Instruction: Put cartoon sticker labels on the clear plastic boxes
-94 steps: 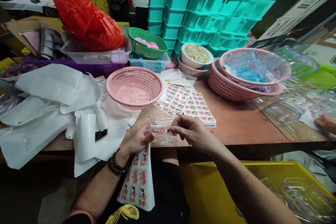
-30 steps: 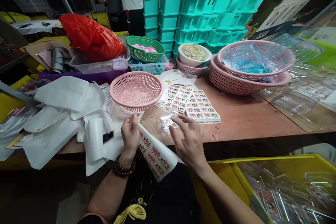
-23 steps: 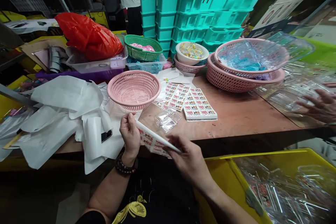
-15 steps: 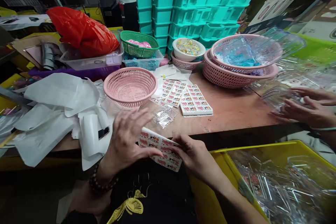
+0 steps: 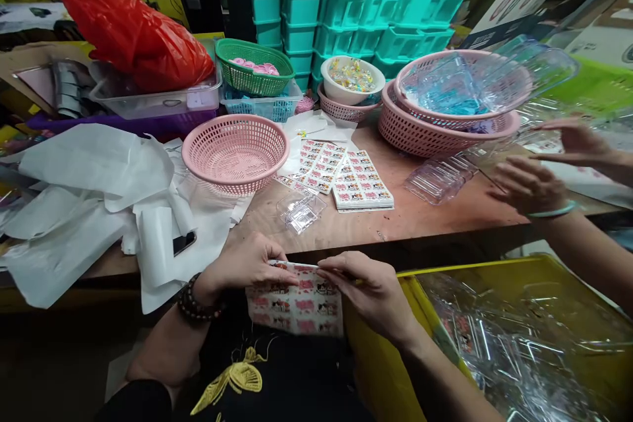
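As seen above the lap (image 5: 287, 379), note the printed sticker sheet (image 5: 297, 316) pinched narrowly along its top edge by left hand (image 5: 247, 267) and right hand (image 5: 378, 287), with rows of stickers apparently unused. Compare the clear case (image 5: 301, 214) on the table (image 5: 260, 221), too glossy to tell labelled or bare, with the sheet stack (image 5: 363, 188) just beside, apparently in reserve, and the many cases (image 5: 514, 356) inside the yellow bin (image 5: 475, 265), some bearing red print and so probably done.

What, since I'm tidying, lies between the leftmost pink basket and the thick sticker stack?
Fanned sticker sheets and some white paper lie between the leftmost pink basket and the thick sticker stack, in the head view.
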The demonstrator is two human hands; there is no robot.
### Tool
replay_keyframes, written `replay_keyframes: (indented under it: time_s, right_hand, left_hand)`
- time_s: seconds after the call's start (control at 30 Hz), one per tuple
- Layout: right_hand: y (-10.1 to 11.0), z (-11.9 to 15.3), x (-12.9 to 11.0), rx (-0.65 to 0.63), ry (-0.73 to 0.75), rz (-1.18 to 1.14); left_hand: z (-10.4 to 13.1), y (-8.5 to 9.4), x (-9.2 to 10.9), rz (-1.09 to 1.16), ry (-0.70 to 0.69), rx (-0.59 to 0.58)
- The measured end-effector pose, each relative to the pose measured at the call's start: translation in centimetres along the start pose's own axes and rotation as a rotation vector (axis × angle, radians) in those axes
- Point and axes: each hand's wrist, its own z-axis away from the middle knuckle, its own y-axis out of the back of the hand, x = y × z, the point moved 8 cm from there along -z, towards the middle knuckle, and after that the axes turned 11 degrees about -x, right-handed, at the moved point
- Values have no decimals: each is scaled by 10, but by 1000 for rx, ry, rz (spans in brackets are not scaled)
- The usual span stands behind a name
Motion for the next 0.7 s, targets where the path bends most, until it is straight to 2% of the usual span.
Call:
replay_keyframes:
  time_s: [0.1,0.17,0.23,0.3,0.33,0.4,0.5,0.6,0.7]
  right_hand:
    - [5,16,-11,130,194,270]
    - [10,25,-12,203,245,314]
    - [24,25,-2,261,184,148]
    - [40,12,22,300,1,-131]
    - [45,1,35,280,-107,-257]
    - [47,-28,55,160,-278,-412]
    - [36,-74,67,-132,-366,-471]
    - [18,-103,74,-357,-405,-451]
    - [4,-116,81,-458,-428,-427]
  left_hand:
    - [-7,-16,-18,366,80,-196]
    - [-10,-24,-26,517,82,-274]
    - [-13,-24,-31,494,71,-243]
    - [-13,-15,-27,289,-6,-99]
    - [-11,-10,-19,139,-73,-1]
    - [-1,-5,1,-169,-213,192]
    - [10,-11,20,-466,-291,361]
    - [9,-18,19,-588,-254,409]
    - [5,-20,11,-619,-211,416]
